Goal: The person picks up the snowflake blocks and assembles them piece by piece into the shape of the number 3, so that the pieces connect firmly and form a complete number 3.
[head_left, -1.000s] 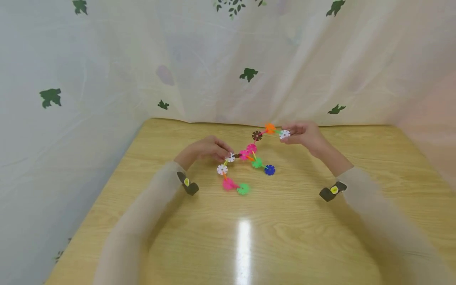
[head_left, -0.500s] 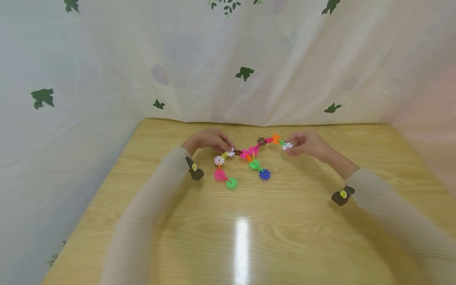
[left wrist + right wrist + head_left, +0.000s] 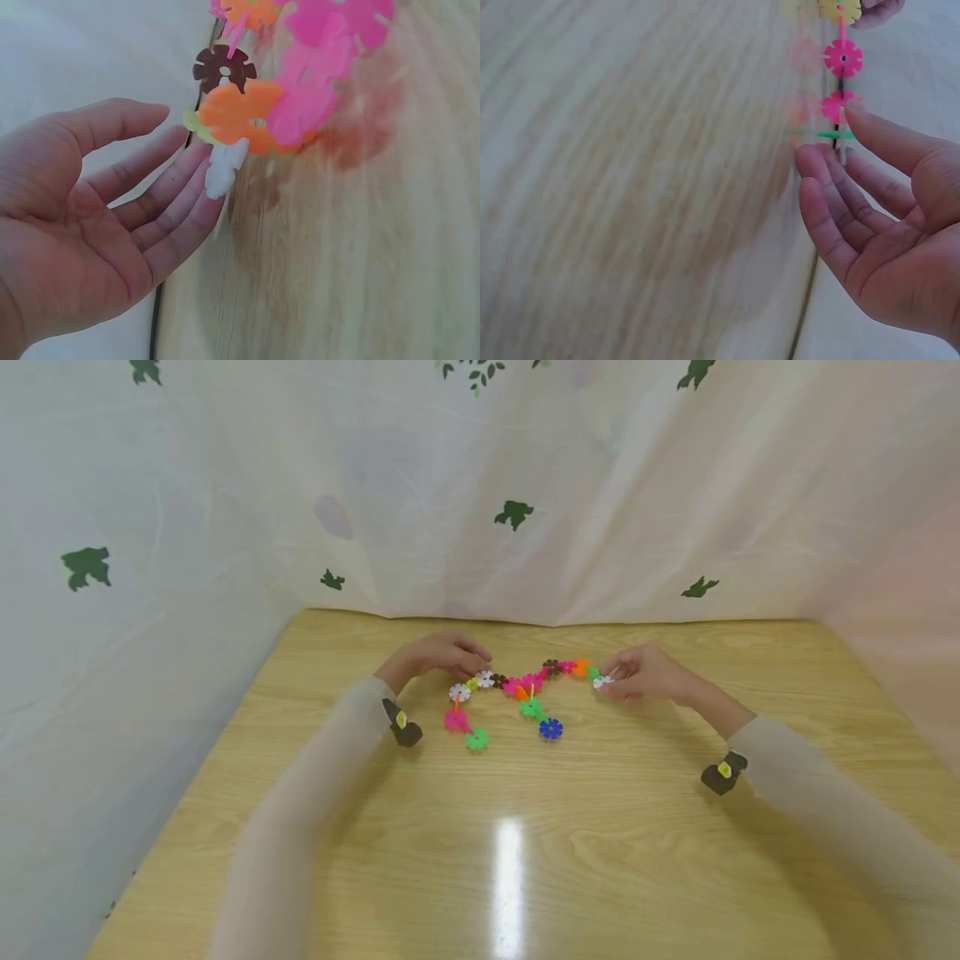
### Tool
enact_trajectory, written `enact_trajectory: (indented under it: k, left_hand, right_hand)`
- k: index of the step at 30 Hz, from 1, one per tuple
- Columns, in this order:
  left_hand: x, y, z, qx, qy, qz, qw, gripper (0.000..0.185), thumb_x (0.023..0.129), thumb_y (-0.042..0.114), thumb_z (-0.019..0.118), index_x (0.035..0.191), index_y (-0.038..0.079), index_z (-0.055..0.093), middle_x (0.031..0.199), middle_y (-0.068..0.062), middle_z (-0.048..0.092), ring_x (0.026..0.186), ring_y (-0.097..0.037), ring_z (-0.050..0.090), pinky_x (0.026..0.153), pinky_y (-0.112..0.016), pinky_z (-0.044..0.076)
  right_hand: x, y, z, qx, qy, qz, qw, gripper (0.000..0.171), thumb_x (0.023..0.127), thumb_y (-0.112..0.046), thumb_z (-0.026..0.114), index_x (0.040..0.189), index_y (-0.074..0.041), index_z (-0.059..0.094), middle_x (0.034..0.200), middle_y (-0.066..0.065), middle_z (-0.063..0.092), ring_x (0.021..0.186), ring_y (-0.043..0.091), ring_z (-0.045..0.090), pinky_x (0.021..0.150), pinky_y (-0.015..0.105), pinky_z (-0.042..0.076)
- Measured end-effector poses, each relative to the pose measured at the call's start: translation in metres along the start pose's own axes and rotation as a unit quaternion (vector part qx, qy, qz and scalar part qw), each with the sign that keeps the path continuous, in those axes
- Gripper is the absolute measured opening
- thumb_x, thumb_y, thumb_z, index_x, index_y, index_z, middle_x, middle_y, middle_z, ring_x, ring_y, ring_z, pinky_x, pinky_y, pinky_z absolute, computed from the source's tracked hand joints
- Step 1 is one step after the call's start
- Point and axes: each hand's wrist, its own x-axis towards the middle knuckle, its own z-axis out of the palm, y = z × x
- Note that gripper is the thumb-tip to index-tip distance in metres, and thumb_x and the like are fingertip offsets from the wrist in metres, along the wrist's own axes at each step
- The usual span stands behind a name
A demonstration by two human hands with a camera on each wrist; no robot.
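A chain of interlocking plastic snowflake discs runs across the wooden table in the head view. My right hand (image 3: pixel 648 675) pinches the white disc (image 3: pixel 602 682) at its right end; the right wrist view shows that disc edge-on between thumb and fingers. At the other side, my left hand (image 3: pixel 442 656) has its fingertips by another white disc (image 3: pixel 486 679). In the left wrist view its thumb stands apart and the relaxed fingers touch the discs near an orange disc (image 3: pixel 240 112). Two branches hang toward the front, ending in a green disc (image 3: pixel 477 739) and a blue disc (image 3: pixel 551 728).
The wooden table (image 3: pixel 600 843) reaches back to a pale curtain (image 3: pixel 420 510) with green leaf prints, which also stands along the left side. A bright light reflection lies on the tabletop near the front.
The chain has come down and straightened into a sideways line, its right end lowered by my right hand. My left hand's fingers have loosened, and the left branch has swung left.
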Motion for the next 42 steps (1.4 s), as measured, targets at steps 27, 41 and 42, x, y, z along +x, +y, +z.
enact_trajectory:
  k: [27, 41, 42]
  left_hand:
    - [-0.059, -0.021, 0.026, 0.040, 0.055, 0.007, 0.9977, 0.055, 0.088, 0.005, 0.077, 0.140, 0.003, 0.057, 0.120, -0.018, 0.069, 0.107, -0.023, 0.065, 0.087, -0.026, 0.055]
    - [-0.033, -0.020, 0.022, -0.008, 0.066, 0.019, 0.9976, 0.060, 0.090, -0.004, 0.067, 0.147, 0.002, 0.051, 0.133, -0.025, 0.063, 0.115, -0.025, 0.064, 0.096, -0.029, 0.055]
    - [-0.029, -0.020, 0.021, -0.013, 0.063, 0.017, 0.9978, 0.060, 0.091, -0.004, 0.066, 0.148, 0.002, 0.051, 0.134, -0.024, 0.062, 0.115, -0.024, 0.063, 0.095, -0.028, 0.055]
  right_hand:
    - [0.013, -0.004, -0.018, -0.048, -0.104, -0.011, 0.993, 0.068, 0.083, -0.011, 0.084, 0.145, -0.009, 0.055, 0.118, 0.018, 0.067, 0.095, 0.023, 0.064, 0.079, 0.027, 0.057]
    - [-0.013, 0.005, -0.005, -0.021, -0.053, 0.004, 0.998, 0.083, 0.081, -0.014, 0.086, 0.152, -0.003, 0.044, 0.103, 0.016, 0.070, 0.080, 0.020, 0.066, 0.068, 0.029, 0.059]
    - [-0.016, 0.005, -0.004, -0.015, -0.048, 0.006, 0.999, 0.083, 0.082, -0.014, 0.086, 0.151, -0.002, 0.044, 0.102, 0.016, 0.070, 0.080, 0.020, 0.067, 0.068, 0.030, 0.060]
